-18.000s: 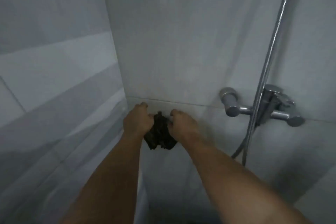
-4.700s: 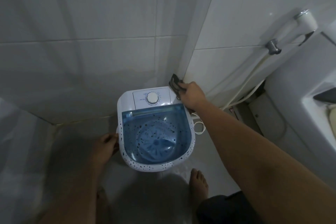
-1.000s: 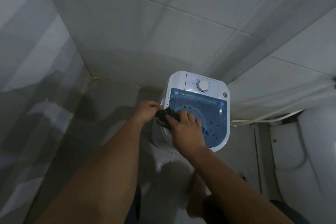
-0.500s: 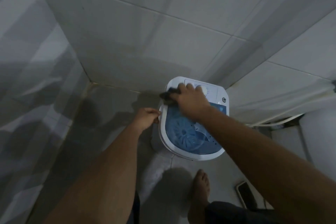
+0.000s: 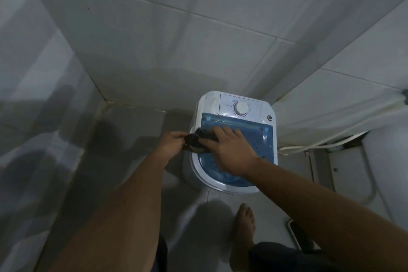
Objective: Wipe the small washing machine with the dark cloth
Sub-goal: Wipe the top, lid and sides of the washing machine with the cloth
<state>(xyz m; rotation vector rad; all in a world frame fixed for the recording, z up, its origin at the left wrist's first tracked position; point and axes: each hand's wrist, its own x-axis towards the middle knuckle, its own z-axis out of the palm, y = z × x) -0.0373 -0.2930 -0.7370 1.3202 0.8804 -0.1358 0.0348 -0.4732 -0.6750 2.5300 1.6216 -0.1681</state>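
The small washing machine [image 5: 254,104] stands on the floor in the tiled corner, white with a clear blue lid and a round white dial at its back. The dark cloth [image 5: 197,140] lies bunched on the machine's left rim. My right hand [image 5: 229,150] presses flat on the cloth and the blue lid, fingers pointing left. My left hand [image 5: 173,142] is at the machine's left side and pinches the cloth's left end.
Tiled walls close in behind and to the left. White hoses [image 5: 320,142] run along the wall at right toward a white fixture [image 5: 386,172]. My bare foot [image 5: 244,225] stands on the grey floor in front of the machine, with a flat dark object [image 5: 300,235] beside it.
My right hand has drawn the cloth from the back left corner near the dial down along the left rim toward me. My left hand has taken hold of the cloth's end.
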